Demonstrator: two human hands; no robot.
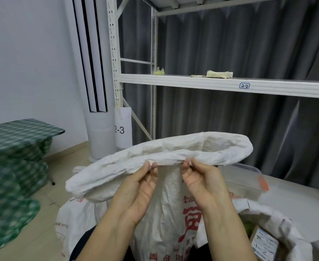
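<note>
A large white woven sack (166, 210) with red printed characters stands upright right in front of me, its mouth rolled outward into a thick rim (220, 147). My left hand (138, 187) pinches the near edge of that rim, palm up. My right hand (203, 181) pinches the same edge a short way to the right. The sack's inside is hidden from this angle.
A white metal rack (173, 81) labelled 2-2 holds a stack of papers (219, 74). A white column (98, 91) stands left of it. Green checked cloth (14, 157) covers piled things at left. Another open sack (279, 232) and a clear plastic bin (249, 179) sit at right.
</note>
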